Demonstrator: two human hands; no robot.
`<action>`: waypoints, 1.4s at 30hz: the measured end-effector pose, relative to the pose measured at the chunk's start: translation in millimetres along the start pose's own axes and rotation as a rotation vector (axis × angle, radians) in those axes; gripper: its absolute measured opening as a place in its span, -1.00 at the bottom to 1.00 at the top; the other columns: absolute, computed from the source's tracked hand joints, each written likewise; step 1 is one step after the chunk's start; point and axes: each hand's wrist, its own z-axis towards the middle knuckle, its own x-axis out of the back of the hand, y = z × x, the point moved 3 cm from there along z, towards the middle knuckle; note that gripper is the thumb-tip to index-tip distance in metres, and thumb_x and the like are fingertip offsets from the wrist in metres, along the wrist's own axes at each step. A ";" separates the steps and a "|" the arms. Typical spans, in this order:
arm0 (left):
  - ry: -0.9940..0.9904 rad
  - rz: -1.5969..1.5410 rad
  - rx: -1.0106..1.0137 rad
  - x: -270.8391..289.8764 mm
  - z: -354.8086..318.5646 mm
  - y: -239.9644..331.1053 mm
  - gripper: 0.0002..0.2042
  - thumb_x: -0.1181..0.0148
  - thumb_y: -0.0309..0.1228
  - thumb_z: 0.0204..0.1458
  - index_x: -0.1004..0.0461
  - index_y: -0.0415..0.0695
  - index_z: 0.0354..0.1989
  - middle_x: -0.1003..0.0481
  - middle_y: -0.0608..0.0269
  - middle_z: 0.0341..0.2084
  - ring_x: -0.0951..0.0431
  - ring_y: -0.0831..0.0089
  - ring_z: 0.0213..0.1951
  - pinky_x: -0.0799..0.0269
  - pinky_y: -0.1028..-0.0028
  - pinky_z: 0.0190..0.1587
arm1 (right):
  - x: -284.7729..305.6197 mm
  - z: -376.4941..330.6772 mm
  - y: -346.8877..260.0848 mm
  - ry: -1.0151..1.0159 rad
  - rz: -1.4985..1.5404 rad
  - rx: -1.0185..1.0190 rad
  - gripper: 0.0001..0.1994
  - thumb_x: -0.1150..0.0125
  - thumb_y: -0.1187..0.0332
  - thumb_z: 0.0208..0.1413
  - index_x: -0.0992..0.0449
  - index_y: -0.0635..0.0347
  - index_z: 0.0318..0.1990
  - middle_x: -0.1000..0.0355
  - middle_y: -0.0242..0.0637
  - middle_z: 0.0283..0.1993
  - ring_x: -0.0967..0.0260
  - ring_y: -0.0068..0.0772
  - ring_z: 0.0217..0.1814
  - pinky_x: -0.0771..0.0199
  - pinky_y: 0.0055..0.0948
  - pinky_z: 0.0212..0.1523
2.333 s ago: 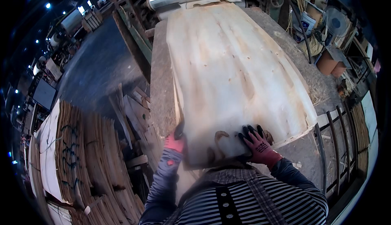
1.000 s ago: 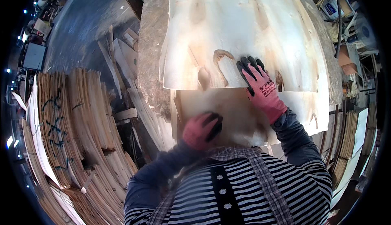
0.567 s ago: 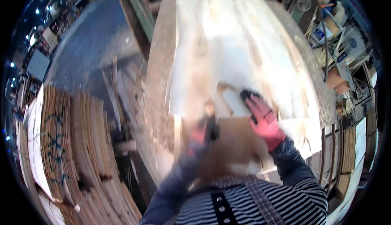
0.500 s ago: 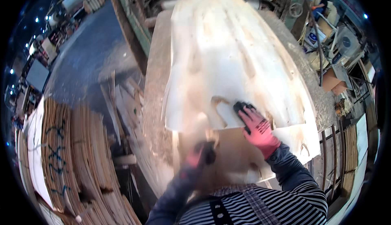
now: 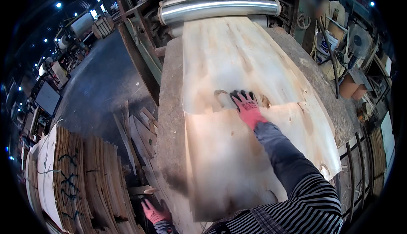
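Observation:
My right hand (image 5: 246, 105), in a pink glove with black fingertips, lies flat with fingers spread on a pale wood veneer sheet (image 5: 220, 60). It presses close to that sheet's near edge, between a curved crack and a brown knot hole. Beneath this edge a second veneer sheet (image 5: 229, 149) stretches toward my body. Down at the lower left, beside the table, my left hand (image 5: 154, 212) in a matching glove has its fingers apart and appears to hold nothing. Just above it is the pale end of a wooden piece (image 5: 149, 190).
A shiny metal roller (image 5: 220, 8) spans the table's far end. Stacked veneer (image 5: 74, 179) stands at the left, with loose wood strips (image 5: 142, 138) beside the table (image 5: 169, 90). Metal bars (image 5: 360, 170) and a cardboard box (image 5: 352, 86) are on the right.
My left hand has gone from the sheet's near edge down to the lower left, off the table. The near veneer now covers more of the table toward me. My right hand stays on the upper sheet.

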 end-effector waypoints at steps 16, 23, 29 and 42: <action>-0.370 -0.333 -0.521 -103.0 -35.8 48.6 -0.27 -0.22 -0.28 -0.40 -0.10 -0.10 0.09 0.05 -0.23 0.09 0.03 -0.12 0.11 0.07 0.08 0.10 | 97.1 -213.0 -29.1 -0.264 0.059 -0.140 -0.40 -0.11 0.28 -0.14 -0.08 0.25 0.10 0.02 0.00 0.16 0.16 -0.02 0.23 0.21 -0.19 0.21; -0.407 -0.072 -0.414 -71.0 -25.3 83.3 -0.30 -0.21 0.05 -0.41 -0.24 0.12 0.02 0.09 -0.10 0.13 0.06 -0.14 0.11 0.08 0.08 0.11 | 122.7 -295.2 -69.0 -0.332 0.113 -0.197 -0.41 -0.13 0.27 -0.18 -0.13 0.23 0.08 -0.02 -0.01 0.14 0.10 0.00 0.20 0.15 -0.13 0.18; -0.524 -0.299 -0.486 -18.9 -29.2 144.0 -0.27 -0.12 -0.06 -0.22 0.02 0.05 0.17 0.06 -0.19 0.11 -0.01 0.00 0.12 0.05 0.25 0.13 | 114.9 -339.6 -127.3 -0.398 0.219 0.085 -0.30 -0.17 0.12 -0.22 -0.09 0.25 0.10 0.04 0.02 0.17 0.15 0.05 0.22 0.20 -0.05 0.18; -0.700 -1.258 -0.155 9.6 12.4 120.5 -0.52 0.12 -0.63 -0.15 -0.11 -0.28 0.07 -0.33 0.11 -0.10 -0.33 0.38 -0.10 -0.23 0.49 -0.10 | 158.8 -273.1 -123.1 -0.316 0.152 0.099 -0.53 -0.09 0.25 -0.21 -0.30 0.11 -0.04 -0.20 -0.10 0.02 -0.07 -0.05 0.10 0.01 -0.13 0.14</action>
